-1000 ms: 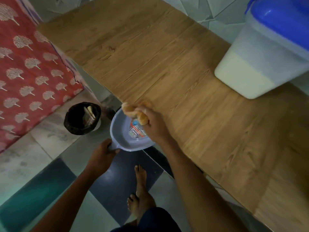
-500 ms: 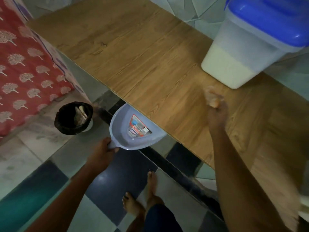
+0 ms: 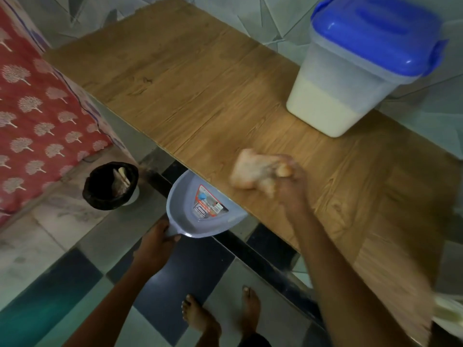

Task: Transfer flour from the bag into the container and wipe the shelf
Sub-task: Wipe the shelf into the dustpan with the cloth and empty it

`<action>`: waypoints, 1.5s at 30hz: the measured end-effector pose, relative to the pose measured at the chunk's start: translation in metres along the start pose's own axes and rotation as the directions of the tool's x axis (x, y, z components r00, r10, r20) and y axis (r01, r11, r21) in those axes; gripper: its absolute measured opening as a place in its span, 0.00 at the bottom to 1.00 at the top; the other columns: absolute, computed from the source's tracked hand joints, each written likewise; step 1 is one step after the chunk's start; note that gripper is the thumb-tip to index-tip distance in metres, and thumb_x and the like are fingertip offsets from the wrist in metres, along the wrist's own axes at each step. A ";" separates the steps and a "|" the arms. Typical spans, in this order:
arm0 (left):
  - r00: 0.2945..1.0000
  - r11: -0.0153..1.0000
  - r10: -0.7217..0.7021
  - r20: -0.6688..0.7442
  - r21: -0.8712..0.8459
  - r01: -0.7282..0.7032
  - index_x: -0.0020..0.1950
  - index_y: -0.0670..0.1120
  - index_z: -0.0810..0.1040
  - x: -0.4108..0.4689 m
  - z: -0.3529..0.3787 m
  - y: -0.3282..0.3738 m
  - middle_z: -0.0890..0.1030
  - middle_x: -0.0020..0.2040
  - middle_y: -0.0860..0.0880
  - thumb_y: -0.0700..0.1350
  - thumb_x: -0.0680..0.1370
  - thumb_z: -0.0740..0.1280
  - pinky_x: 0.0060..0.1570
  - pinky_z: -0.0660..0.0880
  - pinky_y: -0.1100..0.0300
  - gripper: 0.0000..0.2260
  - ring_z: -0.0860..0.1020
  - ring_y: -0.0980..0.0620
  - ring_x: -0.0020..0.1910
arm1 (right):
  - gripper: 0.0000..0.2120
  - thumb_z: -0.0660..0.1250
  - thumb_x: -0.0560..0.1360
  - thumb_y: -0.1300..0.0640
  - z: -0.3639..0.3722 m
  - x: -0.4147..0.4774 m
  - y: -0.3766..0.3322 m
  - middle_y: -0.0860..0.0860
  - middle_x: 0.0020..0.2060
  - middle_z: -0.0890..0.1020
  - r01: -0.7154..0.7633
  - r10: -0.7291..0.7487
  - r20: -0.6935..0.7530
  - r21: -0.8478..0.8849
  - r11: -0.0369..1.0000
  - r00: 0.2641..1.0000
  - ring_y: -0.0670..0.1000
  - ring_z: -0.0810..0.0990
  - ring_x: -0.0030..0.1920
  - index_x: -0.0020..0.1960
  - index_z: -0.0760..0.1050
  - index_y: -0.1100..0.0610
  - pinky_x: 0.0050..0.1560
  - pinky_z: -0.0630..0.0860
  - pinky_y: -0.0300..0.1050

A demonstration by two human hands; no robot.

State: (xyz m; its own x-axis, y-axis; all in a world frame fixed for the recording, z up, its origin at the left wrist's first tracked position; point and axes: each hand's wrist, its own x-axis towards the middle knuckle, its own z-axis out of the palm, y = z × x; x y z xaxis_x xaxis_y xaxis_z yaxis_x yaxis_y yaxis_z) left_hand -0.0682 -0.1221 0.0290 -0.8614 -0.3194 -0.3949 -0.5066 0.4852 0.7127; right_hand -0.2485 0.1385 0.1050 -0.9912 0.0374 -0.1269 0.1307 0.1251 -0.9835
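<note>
A wooden shelf (image 3: 200,91) runs diagonally across the view. On its far right stands a translucent container (image 3: 345,96) with a blue lid, partly filled with pale flour. My right hand (image 3: 290,186) grips a pale orange cloth (image 3: 253,171), blurred, on the shelf near its front edge. My left hand (image 3: 157,241) holds the handle of a grey dustpan (image 3: 200,211), whose mouth sits under the shelf's front edge, just left of the cloth. A pale bag edge (image 3: 448,311) shows at the far right.
A black-lined bin (image 3: 110,186) with scraps stands on the tiled floor left of the dustpan. A red patterned mattress (image 3: 37,116) lies at the left. My bare feet (image 3: 225,319) stand below the shelf edge. Tiled wall behind the shelf.
My right hand swung the cloth from the dustpan out toward the container, then back toward the front edge near the dustpan. My left hand has kept the dustpan under the edge.
</note>
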 end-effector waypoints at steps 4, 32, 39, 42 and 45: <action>0.999 1.000 -0.018 0.031 0.025 0.017 0.53 0.48 0.77 -0.007 0.018 -0.003 0.81 0.48 0.50 0.38 0.77 0.71 0.43 0.69 0.61 0.09 0.79 0.50 0.47 | 0.11 0.66 0.77 0.64 -0.122 0.050 0.025 0.59 0.51 0.83 0.009 -0.133 -0.439 -0.273 0.962 0.889 0.55 0.82 0.51 0.57 0.78 0.68 0.58 0.78 0.56; 0.997 0.993 -0.006 0.072 0.115 -0.002 0.53 0.48 0.78 -0.035 0.112 0.055 0.81 0.46 0.51 0.39 0.78 0.71 0.41 0.71 0.59 0.07 0.79 0.52 0.45 | 0.07 0.65 0.80 0.59 -0.200 0.014 0.074 0.52 0.52 0.83 0.149 -0.248 -0.118 -0.534 0.832 0.961 0.53 0.81 0.51 0.56 0.81 0.56 0.53 0.79 0.56; 0.997 0.992 -0.038 0.069 0.119 0.030 0.52 0.47 0.77 -0.058 0.129 0.067 0.80 0.46 0.48 0.35 0.77 0.69 0.43 0.73 0.56 0.08 0.78 0.51 0.44 | 0.16 0.59 0.75 0.61 -0.091 -0.072 0.052 0.42 0.60 0.81 0.140 -0.048 0.460 -0.168 0.976 0.887 0.42 0.79 0.60 0.58 0.81 0.52 0.57 0.82 0.49; 0.997 0.992 -0.041 0.070 0.122 0.032 0.54 0.44 0.78 -0.068 0.136 0.070 0.81 0.46 0.46 0.35 0.77 0.70 0.49 0.76 0.47 0.08 0.79 0.47 0.45 | 0.14 0.61 0.77 0.71 -0.122 -0.067 0.024 0.42 0.45 0.85 -0.048 0.041 0.254 0.024 0.999 0.966 0.42 0.84 0.49 0.54 0.80 0.56 0.47 0.83 0.46; 0.997 0.992 -0.026 0.078 0.126 0.016 0.54 0.46 0.78 -0.076 0.144 0.072 0.81 0.47 0.48 0.36 0.77 0.70 0.50 0.77 0.46 0.09 0.79 0.49 0.46 | 0.12 0.66 0.78 0.67 -0.192 -0.046 -0.001 0.44 0.42 0.85 -0.016 0.018 -0.060 0.037 0.999 0.998 0.41 0.84 0.44 0.50 0.80 0.51 0.43 0.80 0.44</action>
State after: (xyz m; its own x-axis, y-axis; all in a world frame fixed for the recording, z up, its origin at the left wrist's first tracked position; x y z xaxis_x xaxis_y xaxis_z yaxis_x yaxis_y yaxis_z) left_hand -0.0442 0.0542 0.0266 -0.8483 -0.2677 -0.4569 -0.5207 0.5786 0.6278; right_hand -0.1992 0.3272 0.1363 -0.9857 0.0988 -0.1364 0.1452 0.0882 -0.9855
